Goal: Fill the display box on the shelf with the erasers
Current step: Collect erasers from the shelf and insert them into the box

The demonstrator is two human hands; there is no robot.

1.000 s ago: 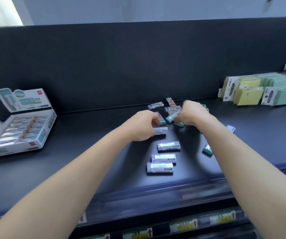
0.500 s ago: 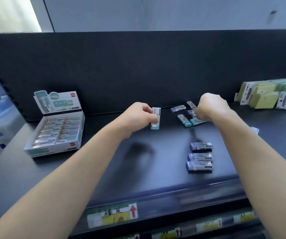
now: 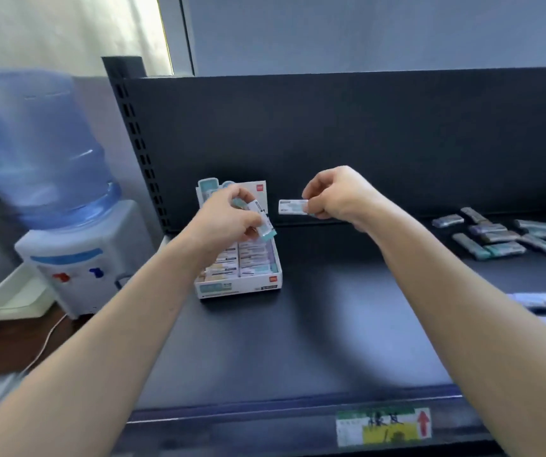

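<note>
The white display box [image 3: 238, 286] stands on the black shelf at the left, its lid flap upright, with rows of wrapped erasers inside. My left hand [image 3: 225, 219] hovers over the box and pinches a teal-tipped eraser [image 3: 263, 222], tilted downwards. My right hand [image 3: 334, 196] is in the air just right of the box and pinches a second eraser [image 3: 293, 206] held level. A heap of loose erasers [image 3: 502, 235] lies at the right of the shelf.
More lilac erasers [image 3: 535, 300] lie near the right edge behind my right forearm. A water dispenser [image 3: 64, 206] with a blue bottle stands left of the shelf, with a white tray [image 3: 11, 298] beside it. A price label [image 3: 383, 427] sits on the shelf's front rail.
Both hands have moved left from the eraser heap to the display box, each carrying an eraser. My view has turned left, bringing the water dispenser into sight.
</note>
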